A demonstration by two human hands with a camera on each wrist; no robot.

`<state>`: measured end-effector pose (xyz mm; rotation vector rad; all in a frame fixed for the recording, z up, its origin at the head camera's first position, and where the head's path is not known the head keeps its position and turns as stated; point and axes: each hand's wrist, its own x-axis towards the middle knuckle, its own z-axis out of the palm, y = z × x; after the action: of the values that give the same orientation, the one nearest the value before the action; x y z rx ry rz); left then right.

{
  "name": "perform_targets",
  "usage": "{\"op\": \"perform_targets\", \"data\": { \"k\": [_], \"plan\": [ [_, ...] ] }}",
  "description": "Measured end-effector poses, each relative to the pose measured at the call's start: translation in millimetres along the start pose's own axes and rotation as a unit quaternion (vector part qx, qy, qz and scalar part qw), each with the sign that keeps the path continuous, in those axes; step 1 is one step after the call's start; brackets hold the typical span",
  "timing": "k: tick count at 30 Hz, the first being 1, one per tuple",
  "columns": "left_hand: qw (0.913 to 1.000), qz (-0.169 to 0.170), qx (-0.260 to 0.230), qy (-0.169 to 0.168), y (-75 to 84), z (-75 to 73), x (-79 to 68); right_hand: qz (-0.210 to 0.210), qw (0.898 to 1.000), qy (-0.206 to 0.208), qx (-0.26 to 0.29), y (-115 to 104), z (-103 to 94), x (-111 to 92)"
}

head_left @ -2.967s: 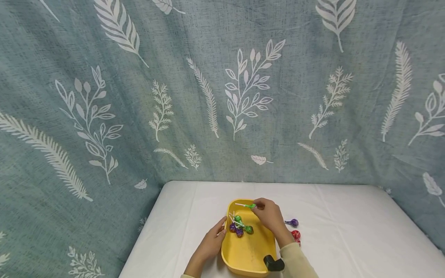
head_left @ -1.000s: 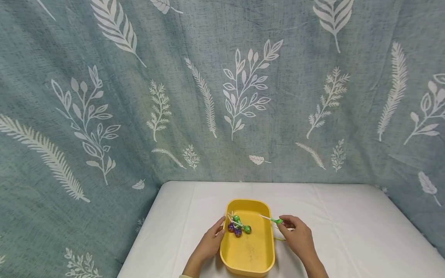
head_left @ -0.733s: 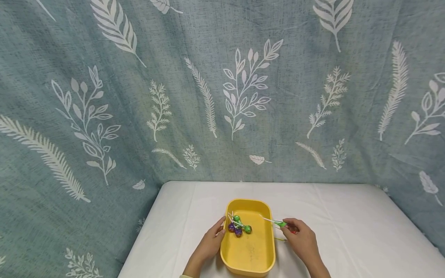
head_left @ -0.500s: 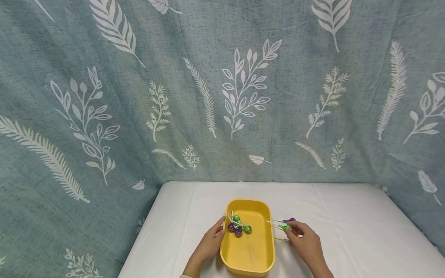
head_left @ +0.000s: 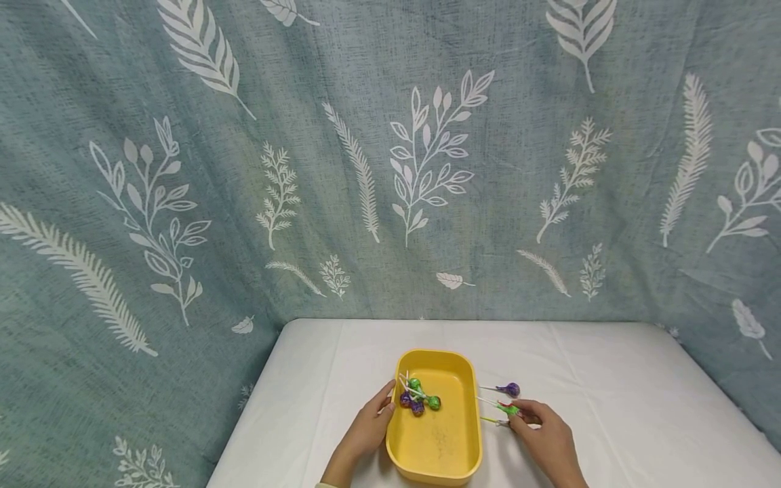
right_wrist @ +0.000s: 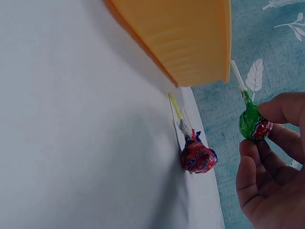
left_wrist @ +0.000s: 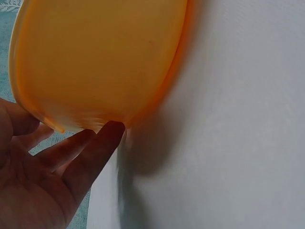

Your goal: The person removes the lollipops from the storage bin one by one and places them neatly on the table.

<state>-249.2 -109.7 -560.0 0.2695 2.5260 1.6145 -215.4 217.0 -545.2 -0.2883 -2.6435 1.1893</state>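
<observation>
Left hand steadies the yellow tub with straight fingers while the right hand pinches a green lollipop above the worktop, just outside the tub, best held lightly by its head, and from above I barely glimpse the red lollipop.

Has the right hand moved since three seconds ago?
Yes: against the tray in the head view, the right hand has gone from over it to its right, and lower in the picture.
</observation>
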Motion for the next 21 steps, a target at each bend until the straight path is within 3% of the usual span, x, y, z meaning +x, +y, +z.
{"op": "perform_targets", "data": {
  "k": [8,21],
  "plan": [
    [1.0000,-0.004,-0.003,0.001,0.3,0.5,0.0,0.007,1.000,-0.005,-0.016,12,1.0,-2],
    [1.0000,-0.002,0.002,0.002,-1.1,0.4,1.3,0.036,0.997,-0.055,-0.033,22,5.4,-6]
  ]
}}
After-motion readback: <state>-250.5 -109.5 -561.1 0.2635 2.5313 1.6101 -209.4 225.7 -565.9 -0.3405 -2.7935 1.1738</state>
